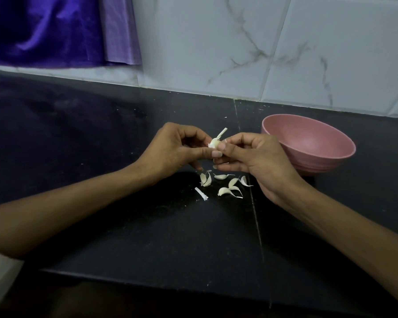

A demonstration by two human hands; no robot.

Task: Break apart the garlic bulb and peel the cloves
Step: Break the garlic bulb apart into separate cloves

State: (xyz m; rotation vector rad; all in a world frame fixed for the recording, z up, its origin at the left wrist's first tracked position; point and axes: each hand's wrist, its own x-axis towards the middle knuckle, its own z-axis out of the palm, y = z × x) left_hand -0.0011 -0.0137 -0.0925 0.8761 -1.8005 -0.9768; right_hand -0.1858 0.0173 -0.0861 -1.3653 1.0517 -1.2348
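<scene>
What is left of the garlic bulb [215, 141], white with its stalk pointing up and right, is held above the dark counter between both hands. My left hand [177, 151] grips it from the left with curled fingers and thumb. My right hand [251, 157] pinches its right side with thumb and fingertips. Several loose unpeeled cloves [225, 184] lie on the counter just below the hands. A small white stalk piece [201, 193] lies beside them to the left.
A pink bowl [308, 143] stands on the black counter [124, 226] to the right of my right hand, near the tiled wall [239, 42]. A purple cloth [44, 31] hangs at the back left. The counter's front edge runs across the bottom.
</scene>
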